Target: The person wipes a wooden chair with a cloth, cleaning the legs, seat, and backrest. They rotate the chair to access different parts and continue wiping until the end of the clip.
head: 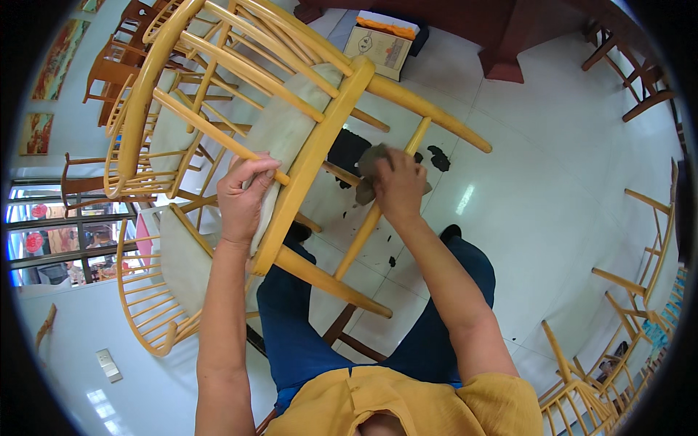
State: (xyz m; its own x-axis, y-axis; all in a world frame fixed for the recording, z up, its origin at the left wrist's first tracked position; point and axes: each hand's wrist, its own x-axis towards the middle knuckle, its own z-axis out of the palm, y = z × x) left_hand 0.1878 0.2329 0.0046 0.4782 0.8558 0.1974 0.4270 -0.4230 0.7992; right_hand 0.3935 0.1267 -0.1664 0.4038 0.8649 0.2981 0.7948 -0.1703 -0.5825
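Note:
A yellow wooden spindle-back chair (305, 163) is tipped over in front of me, its legs pointing right and its pale seat cushion (294, 111) turned left. My left hand (246, 188) grips one of its spindles (210, 124) close to the seat frame. Against the stretcher (357, 240) between two legs, my right hand (401, 182) presses a grey-brown cloth (373, 161), which is slightly blurred. The hand and cloth hide the middle of that stretcher.
Black scraps (439, 158) and a larger black piece (349, 147) lie on the glossy tiled floor (523, 218). More spindle chairs (174, 261) stand at left and others (627, 321) at right. A printed box (379, 49) sits near a dark red furniture base (501, 65).

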